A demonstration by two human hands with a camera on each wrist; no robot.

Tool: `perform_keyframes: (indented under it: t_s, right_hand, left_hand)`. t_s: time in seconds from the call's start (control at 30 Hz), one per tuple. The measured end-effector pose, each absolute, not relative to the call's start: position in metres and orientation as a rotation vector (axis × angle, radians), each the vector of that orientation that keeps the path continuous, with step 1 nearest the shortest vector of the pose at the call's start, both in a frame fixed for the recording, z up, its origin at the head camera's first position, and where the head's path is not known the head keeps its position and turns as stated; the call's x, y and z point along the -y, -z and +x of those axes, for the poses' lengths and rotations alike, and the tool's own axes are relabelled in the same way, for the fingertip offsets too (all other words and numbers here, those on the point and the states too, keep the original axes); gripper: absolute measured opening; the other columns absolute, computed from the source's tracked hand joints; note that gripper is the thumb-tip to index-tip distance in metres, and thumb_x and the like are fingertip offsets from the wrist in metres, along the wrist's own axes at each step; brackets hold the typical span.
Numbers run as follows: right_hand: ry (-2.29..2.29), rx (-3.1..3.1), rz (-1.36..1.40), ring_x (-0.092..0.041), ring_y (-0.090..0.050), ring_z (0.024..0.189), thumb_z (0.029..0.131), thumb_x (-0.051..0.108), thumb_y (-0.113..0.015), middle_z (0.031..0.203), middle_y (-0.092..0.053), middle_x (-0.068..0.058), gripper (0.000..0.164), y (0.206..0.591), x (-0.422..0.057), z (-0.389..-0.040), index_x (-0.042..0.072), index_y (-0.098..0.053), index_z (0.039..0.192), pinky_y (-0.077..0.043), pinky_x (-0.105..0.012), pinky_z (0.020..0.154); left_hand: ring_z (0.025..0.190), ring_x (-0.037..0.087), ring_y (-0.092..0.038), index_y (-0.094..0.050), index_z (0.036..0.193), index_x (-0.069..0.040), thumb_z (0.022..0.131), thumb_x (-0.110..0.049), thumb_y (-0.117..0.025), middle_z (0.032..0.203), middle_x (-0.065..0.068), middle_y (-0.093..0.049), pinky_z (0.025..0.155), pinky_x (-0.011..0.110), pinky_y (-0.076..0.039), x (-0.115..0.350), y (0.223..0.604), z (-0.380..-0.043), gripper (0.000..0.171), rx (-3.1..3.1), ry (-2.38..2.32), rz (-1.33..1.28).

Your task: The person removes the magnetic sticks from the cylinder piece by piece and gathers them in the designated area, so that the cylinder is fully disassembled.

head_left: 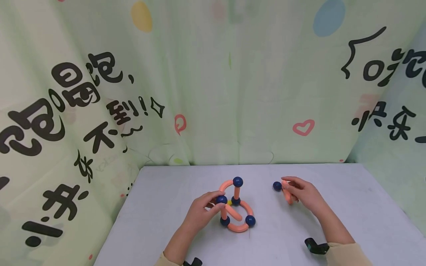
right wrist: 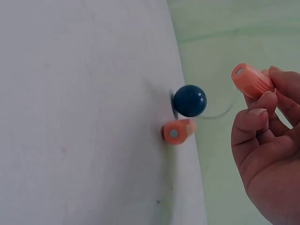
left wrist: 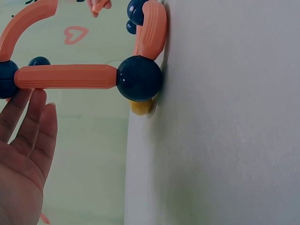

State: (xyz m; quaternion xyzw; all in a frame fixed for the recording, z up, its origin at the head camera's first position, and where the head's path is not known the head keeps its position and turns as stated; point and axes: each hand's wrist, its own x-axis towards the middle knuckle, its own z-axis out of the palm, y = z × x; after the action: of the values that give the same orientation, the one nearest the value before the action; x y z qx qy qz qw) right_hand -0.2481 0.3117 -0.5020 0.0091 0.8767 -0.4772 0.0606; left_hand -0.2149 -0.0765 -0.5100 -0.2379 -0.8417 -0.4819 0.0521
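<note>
My left hand (head_left: pixel 202 211) pinches a dark blue magnetic ball (head_left: pixel 221 200) at the upper left corner of a built frame. Orange magnetic rods, some straight and some curved (head_left: pixel 237 228), link this frame's blue balls; one ball (head_left: pixel 237 181) tops a straight upright rod (head_left: pixel 236 192). A short rod (head_left: pixel 234 212) juts out from the held ball. Over to the right, my right hand (head_left: pixel 303 192) pinches an orange rod (right wrist: pixel 253 80) between thumb and fingertips, its metal-tipped end showing. Below that hand, another orange rod (right wrist: pixel 174 133) lies on the table beside a loose blue ball (right wrist: pixel 190 101).
A small yellow piece (left wrist: pixel 140 107) sits low at the frame's back ball. The white table (head_left: pixel 149 184) ends against a pale green curtain (head_left: pixel 213 111) with black lettering, which also hangs at both sides. Dark wrist devices (head_left: pixel 316 246) show near the sleeves.
</note>
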Motion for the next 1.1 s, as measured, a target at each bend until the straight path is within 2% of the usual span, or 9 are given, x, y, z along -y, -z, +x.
perform_keyframes:
  t_s: [0.17,0.27,0.43,0.6,0.77,0.87,0.97,1.1]
  right_hand:
    - [1.392,-2.673,0.064,-0.017,-0.055,0.074,0.095,0.056,-0.056,0.106,-0.066,-0.011,0.063,0.513,-0.330,-0.251,0.017,-0.049,0.144,-0.046,-0.030,0.068]
    - [1.365,-2.686,0.096,-0.016,-0.055,0.076,0.097,0.055,-0.054,0.123,-0.066,-0.014,0.063,0.519,-0.339,-0.253,0.015,-0.049,0.144,-0.046,-0.028,0.068]
    - [1.293,-2.672,0.194,-0.015,-0.055,0.083,0.098,0.053,-0.052,0.128,-0.065,-0.015,0.062,0.529,-0.349,-0.258,0.013,-0.047,0.145,-0.045,-0.028,0.068]
    - [1.254,-2.667,0.257,-0.018,-0.054,0.087,0.098,0.055,-0.052,0.125,-0.064,-0.015,0.064,0.537,-0.354,-0.264,0.011,-0.047,0.145,-0.045,-0.027,0.067]
    - [1.254,-2.669,0.272,-0.017,-0.054,0.081,0.099,0.050,-0.053,0.121,-0.065,-0.013,0.062,0.541,-0.355,-0.266,0.008,-0.048,0.143,-0.046,-0.027,0.065]
    - [1.254,-2.679,0.271,-0.017,-0.053,0.077,0.099,0.046,-0.055,0.108,-0.066,-0.012,0.059,0.543,-0.354,-0.267,0.006,-0.048,0.143,-0.046,-0.028,0.063]
    - [1.227,-2.705,0.284,-0.018,-0.053,0.077,0.099,0.043,-0.055,0.103,-0.061,-0.011,0.058,0.544,-0.353,-0.268,0.004,-0.049,0.142,-0.046,-0.029,0.063]
    - [1.159,-2.750,0.288,-0.020,-0.053,0.080,0.100,0.043,-0.053,0.111,-0.058,-0.016,0.058,0.545,-0.352,-0.269,0.003,-0.049,0.141,-0.045,-0.029,0.064]
  left_hand:
    - [0.093,0.007,-0.064,-0.063,0.130,-0.027,0.094,-0.047,-0.062,0.111,-0.005,-0.070,0.081,0.023,-0.057,0.077,0.508,-0.214,0.040,2.557,1.482,-0.722]
    - [0.093,0.007,-0.063,-0.063,0.130,-0.027,0.094,-0.047,-0.061,0.111,-0.006,-0.070,0.081,0.024,-0.057,0.078,0.509,-0.214,0.041,2.554,1.486,-0.726]
    - [0.093,0.007,-0.063,-0.063,0.130,-0.024,0.095,-0.046,-0.061,0.111,-0.005,-0.070,0.081,0.025,-0.057,0.078,0.509,-0.215,0.042,2.551,1.489,-0.739]
    - [0.093,0.007,-0.063,-0.063,0.130,-0.024,0.095,-0.045,-0.062,0.112,-0.005,-0.070,0.081,0.024,-0.057,0.078,0.508,-0.214,0.041,2.546,1.488,-0.745]
    - [0.093,0.007,-0.063,-0.063,0.131,-0.020,0.095,-0.044,-0.062,0.111,-0.005,-0.070,0.080,0.024,-0.057,0.078,0.509,-0.215,0.043,2.540,1.487,-0.757]
    - [0.093,0.007,-0.064,-0.063,0.131,-0.022,0.095,-0.045,-0.062,0.111,-0.005,-0.070,0.080,0.023,-0.057,0.078,0.509,-0.215,0.042,2.540,1.483,-0.755]
    - [0.093,0.007,-0.063,-0.063,0.130,-0.027,0.095,-0.046,-0.062,0.111,-0.006,-0.070,0.080,0.023,-0.057,0.078,0.509,-0.215,0.040,2.542,1.487,-0.750]
    - [0.093,0.007,-0.063,-0.062,0.130,-0.030,0.095,-0.046,-0.062,0.111,-0.007,-0.070,0.081,0.023,-0.057,0.078,0.509,-0.215,0.039,2.541,1.490,-0.750]
